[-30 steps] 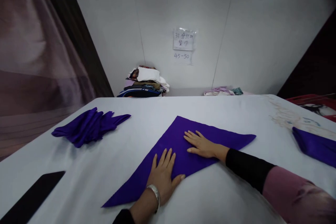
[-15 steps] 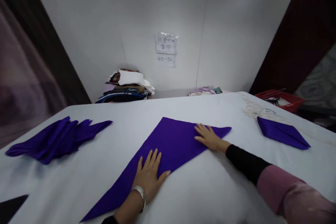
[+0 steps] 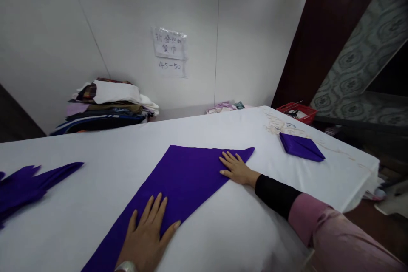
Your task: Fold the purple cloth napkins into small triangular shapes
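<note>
A purple cloth napkin (image 3: 181,178) lies folded into a large triangle on the white-covered table (image 3: 223,233). My left hand (image 3: 146,229) rests flat on its lower left part, fingers spread, with a silver bracelet at the wrist. Near the right corner of the triangle, my right hand (image 3: 236,168) also presses flat with its fingers apart. The napkin's lower left tip runs out past the bottom of the view. To the right sits a smaller folded purple napkin (image 3: 301,146), and a crumpled purple cloth (image 3: 28,187) lies at the left edge.
Behind the table's far edge is a stack of folded clothes (image 3: 108,104). More fabric (image 3: 225,107) lies farther right by the wall. A red basket (image 3: 298,112) stands past the far right corner. Handwritten paper signs (image 3: 170,44) hang on the wall.
The view has turned to the right, so everything appears shifted left and the crumpled cloth is now partly cut off. Both hands stay flat on the triangular napkin.
</note>
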`<state>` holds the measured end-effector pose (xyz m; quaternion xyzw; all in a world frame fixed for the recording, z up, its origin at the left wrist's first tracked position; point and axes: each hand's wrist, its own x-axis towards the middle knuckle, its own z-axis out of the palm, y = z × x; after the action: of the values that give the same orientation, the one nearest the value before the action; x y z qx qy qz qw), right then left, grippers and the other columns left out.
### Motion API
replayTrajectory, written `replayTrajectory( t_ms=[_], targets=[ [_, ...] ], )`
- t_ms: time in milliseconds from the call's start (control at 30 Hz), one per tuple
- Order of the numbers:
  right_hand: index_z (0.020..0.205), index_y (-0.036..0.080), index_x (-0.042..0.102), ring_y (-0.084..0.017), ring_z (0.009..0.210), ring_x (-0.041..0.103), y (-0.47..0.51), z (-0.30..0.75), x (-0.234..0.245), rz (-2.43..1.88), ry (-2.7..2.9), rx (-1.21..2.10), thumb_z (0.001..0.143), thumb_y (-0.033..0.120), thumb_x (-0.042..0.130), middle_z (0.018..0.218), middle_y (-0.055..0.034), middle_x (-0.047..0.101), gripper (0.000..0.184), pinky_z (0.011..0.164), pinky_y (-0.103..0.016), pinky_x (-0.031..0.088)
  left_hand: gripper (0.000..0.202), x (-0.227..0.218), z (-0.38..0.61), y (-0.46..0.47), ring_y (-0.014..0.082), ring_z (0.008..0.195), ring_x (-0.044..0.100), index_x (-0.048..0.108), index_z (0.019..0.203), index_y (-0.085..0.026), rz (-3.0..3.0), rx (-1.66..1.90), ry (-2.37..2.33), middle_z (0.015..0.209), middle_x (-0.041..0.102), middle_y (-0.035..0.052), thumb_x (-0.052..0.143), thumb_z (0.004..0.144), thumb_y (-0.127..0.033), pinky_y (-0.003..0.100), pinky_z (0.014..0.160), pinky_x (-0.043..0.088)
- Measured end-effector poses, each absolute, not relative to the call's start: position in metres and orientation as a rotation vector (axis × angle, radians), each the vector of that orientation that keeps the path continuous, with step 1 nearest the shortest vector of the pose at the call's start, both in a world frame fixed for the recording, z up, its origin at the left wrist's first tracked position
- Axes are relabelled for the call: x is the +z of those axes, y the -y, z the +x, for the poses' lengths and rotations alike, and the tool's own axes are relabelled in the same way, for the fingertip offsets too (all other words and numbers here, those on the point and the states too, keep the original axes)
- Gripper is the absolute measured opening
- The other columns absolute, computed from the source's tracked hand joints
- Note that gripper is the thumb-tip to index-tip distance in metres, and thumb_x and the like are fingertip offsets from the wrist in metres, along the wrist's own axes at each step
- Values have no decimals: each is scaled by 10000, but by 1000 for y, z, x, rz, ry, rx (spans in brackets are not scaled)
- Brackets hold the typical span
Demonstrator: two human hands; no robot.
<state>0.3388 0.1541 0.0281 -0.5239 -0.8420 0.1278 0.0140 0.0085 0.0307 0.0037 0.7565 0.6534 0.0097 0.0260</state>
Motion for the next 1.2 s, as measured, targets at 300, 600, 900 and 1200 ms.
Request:
replayTrajectory(
  t_ms=[300,600,900,1200],
  targets=[
    [1450,191,151,-272,1379,19,-168,377,20,-1875,2470,300,859,669,135,1517,-93,61,761,1073,-509,54,791,6,10,-32,265,1369,155,273,1394,-156,2365,-21,-2054,1469,202,32,303,778,-651,535,1087,109],
    [1446,201,175,-287,1376,36,-183,402,13,-2039,2362,225,874,638,186,1518,-100,75,720,1070,-497,91,798,3,9,-33,258,1374,133,261,1400,-154,2373,-30,-2047,1475,192,29,287,776,-650,525,1092,87],
    [1439,224,190,-284,1375,52,-195,425,12,-2132,2277,220,890,603,187,1516,-105,94,667,1054,-534,102,804,5,9,-32,263,1373,132,272,1403,-158,2335,8,-2035,1476,213,40,296,773,-658,525,1095,84],
    [1424,262,240,-292,1372,73,-218,447,9,-2176,2108,266,877,605,249,1512,-86,128,646,1043,-577,76,789,5,10,-32,279,1366,165,316,1389,-145,2370,46,-2040,1464,258,62,319,770,-636,532,1085,103]
  ],
)
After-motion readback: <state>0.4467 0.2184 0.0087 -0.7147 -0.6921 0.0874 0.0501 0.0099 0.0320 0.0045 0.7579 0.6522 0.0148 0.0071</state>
